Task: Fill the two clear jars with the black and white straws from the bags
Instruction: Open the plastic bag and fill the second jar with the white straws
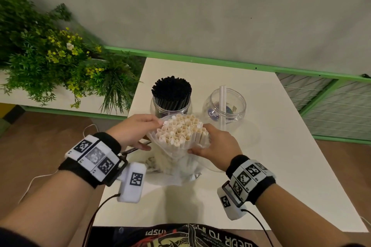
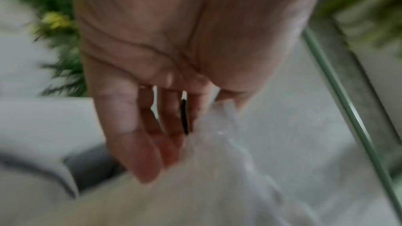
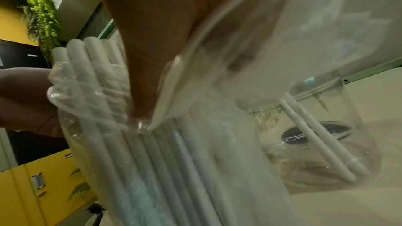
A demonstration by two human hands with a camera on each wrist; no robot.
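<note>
A clear bag of white straws stands upright on the white table, straw ends poking out of its open top. My left hand pinches the bag's left rim between thumb and fingers; the blurred left wrist view shows the plastic beside my fingers. My right hand grips the bag's right side, thumb in front. Behind it, the left jar is packed with black straws. The right jar holds two white straws; the right wrist view also shows this jar and the bagged straws.
A flattened clear bag lies on the table under the upright one. A dark tool, perhaps scissors, lies below my left hand. Green plants stand at the left, and a green-framed mesh rail runs behind and right of the table.
</note>
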